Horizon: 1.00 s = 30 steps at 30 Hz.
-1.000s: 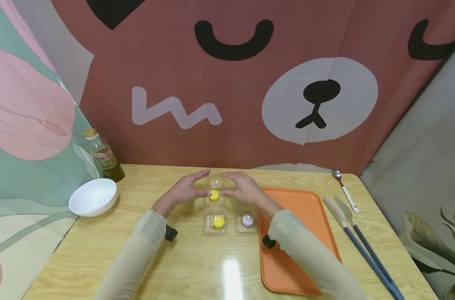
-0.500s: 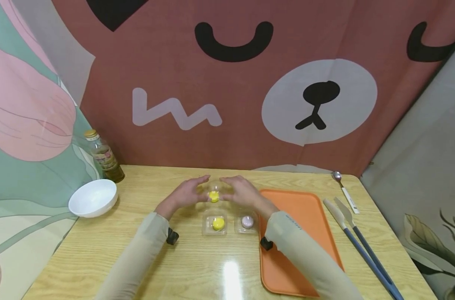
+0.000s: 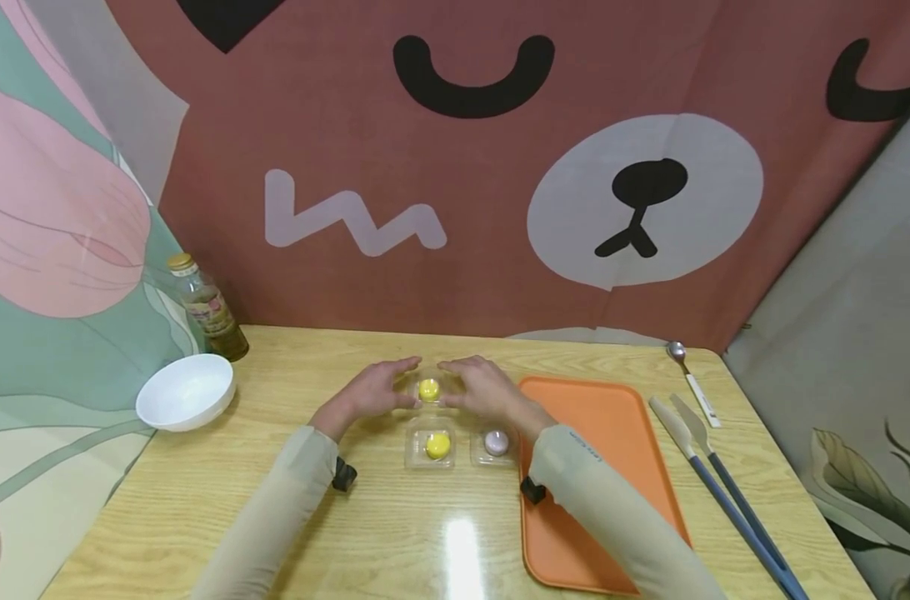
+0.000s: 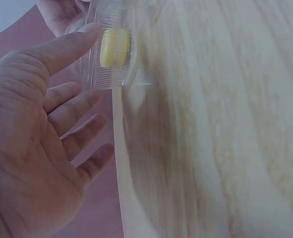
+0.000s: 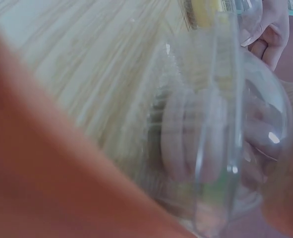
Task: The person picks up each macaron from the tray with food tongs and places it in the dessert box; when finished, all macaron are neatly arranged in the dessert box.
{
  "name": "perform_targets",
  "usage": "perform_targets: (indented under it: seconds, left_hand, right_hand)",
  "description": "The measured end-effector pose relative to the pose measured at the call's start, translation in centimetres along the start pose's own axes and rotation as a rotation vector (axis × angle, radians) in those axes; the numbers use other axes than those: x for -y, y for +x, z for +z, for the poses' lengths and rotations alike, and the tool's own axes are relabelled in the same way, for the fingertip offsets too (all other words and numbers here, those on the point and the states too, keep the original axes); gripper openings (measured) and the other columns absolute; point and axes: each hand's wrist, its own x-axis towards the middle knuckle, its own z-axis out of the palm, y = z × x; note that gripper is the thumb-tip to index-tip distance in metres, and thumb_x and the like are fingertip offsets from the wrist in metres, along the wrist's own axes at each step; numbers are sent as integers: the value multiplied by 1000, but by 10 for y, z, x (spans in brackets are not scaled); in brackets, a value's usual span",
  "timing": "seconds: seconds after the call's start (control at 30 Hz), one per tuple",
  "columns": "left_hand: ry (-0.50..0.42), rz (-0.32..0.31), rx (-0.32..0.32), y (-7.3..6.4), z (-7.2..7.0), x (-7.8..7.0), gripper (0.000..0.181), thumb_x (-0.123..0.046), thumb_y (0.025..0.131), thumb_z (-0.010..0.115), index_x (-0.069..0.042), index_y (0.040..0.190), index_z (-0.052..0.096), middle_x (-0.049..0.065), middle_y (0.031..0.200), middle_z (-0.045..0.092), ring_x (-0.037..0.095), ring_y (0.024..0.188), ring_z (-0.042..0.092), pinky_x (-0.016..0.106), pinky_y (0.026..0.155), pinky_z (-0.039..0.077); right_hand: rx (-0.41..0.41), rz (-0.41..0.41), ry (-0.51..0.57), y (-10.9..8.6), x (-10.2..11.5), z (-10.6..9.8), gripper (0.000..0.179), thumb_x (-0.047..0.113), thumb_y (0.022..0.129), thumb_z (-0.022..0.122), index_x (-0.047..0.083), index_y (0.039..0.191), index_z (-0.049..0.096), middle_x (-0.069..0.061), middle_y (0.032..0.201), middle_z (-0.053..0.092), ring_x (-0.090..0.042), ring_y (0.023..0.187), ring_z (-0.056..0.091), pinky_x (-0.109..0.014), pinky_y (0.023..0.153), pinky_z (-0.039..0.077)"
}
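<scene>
Three clear plastic boxes hold one macaron each. At the far one, which contains a yellow macaron (image 3: 428, 390), both hands are at work. My left hand (image 3: 368, 390) grips its left side, the thumb on the near edge and the fingers curving toward the far edge. My right hand (image 3: 491, 388) does the same on the right side. In the left wrist view my left thumb (image 4: 69, 47) touches the box beside the yellow macaron. Nearer stand a second box with a yellow macaron (image 3: 437, 447) and one with a lilac macaron (image 3: 496, 442), domed in the right wrist view.
An orange tray (image 3: 597, 533) lies right of the boxes, under the right forearm. Farther right are tongs (image 3: 725, 487) and a white-handled spoon (image 3: 695, 385). A white bowl (image 3: 187, 392) and a bottle of brown liquid (image 3: 211, 312) stand at the left.
The clear domed lid of the far box, standing raised behind the macaron before, has come down over it. The fingertips of both hands have moved lower with it.
</scene>
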Motion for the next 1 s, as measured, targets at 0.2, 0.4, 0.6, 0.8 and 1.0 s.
perform_targets:
  seconds: [0.2,0.4,0.6,0.8,1.0]
  left_hand:
    - [-10,-18,9,-2,0,-1,82,-35,89,78,-19,158,38,9,160,43,34,147,41,55,120,34]
    - [-8,-27,1,-3,2,0,81,-35,87,80,-21,157,40,10,159,44,34,147,41,55,121,34]
    - [-22,-50,-1,-3,4,2,80,-36,87,80,-25,156,42,9,159,44,33,148,40,55,121,34]
    - [-45,-73,14,-4,5,2,80,-33,86,81,-25,156,42,8,160,43,33,149,38,56,122,32]
    - [-25,-68,22,-3,3,1,81,-31,87,81,-24,156,41,9,160,43,35,148,38,55,122,32]
  right_hand:
    - [10,13,-41,0,3,0,72,48,89,76,19,149,52,-6,147,59,-29,137,53,-53,120,35]
    - [23,14,-83,1,5,0,72,49,88,76,19,149,52,-6,147,59,-29,137,52,-53,121,34]
    - [33,27,-123,3,5,1,72,48,87,77,21,149,52,-4,147,59,-28,137,53,-51,120,35]
    - [33,20,-114,1,10,-1,70,44,88,78,17,147,54,-7,146,60,-31,136,54,-52,119,37]
    - [36,37,-119,1,13,-2,69,45,87,78,17,146,54,-7,146,60,-31,136,54,-52,118,38]
